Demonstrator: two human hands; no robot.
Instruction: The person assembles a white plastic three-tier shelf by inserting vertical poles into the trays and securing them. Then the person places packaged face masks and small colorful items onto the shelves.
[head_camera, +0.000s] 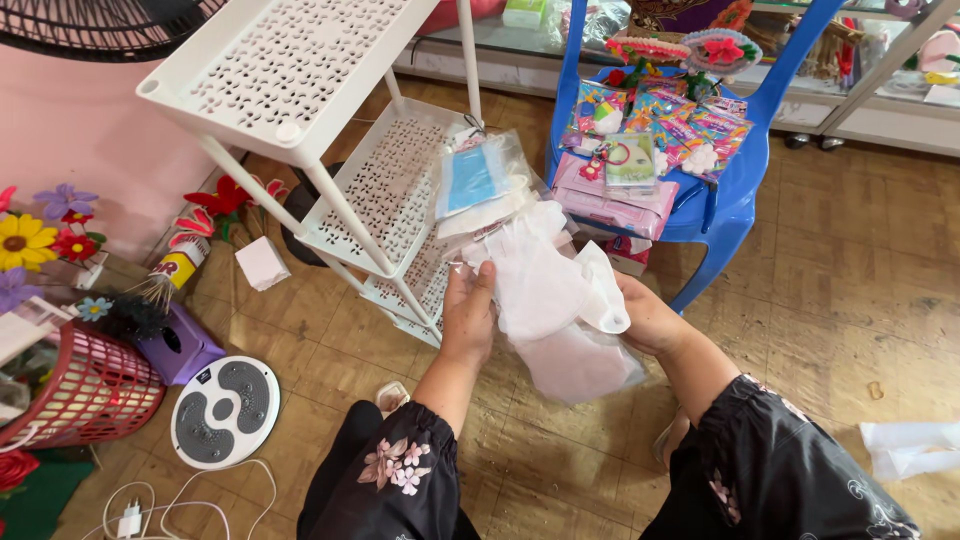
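Both hands' grip holds white packets (560, 300) above worn wooden floor (830, 290).

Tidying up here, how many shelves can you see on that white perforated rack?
3: the top shelf upper left, a middle shelf below it, and a bottom shelf behind the left hand; more may be hidden.

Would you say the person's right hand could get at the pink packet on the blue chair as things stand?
Probably yes, once freed: the right hand holds the white cloth bundle, but the pink packet lies uncovered at the front of the blue chair, with nothing between them.
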